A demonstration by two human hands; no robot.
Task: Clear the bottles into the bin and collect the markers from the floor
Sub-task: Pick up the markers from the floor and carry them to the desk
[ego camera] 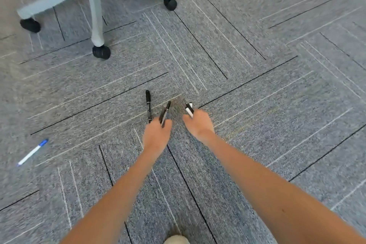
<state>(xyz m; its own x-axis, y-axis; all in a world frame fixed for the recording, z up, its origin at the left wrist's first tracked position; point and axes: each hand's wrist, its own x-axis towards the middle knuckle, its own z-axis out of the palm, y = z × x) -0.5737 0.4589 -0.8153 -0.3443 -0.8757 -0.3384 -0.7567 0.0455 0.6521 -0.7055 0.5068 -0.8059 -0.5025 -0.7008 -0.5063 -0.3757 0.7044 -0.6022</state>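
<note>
Both your bare forearms reach from the bottom edge up to the centre of the frame, converging. Your left grip (157, 134) curls its fingers round a black marker (165, 114). Your right grip (199, 125), just beside it, holds a white-and-black marker (189, 109). The two grips do not touch.

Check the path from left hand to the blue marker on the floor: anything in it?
Nothing visible. Only bare carpet lies between the left hand, which holds a black marker, and the blue marker.
</note>
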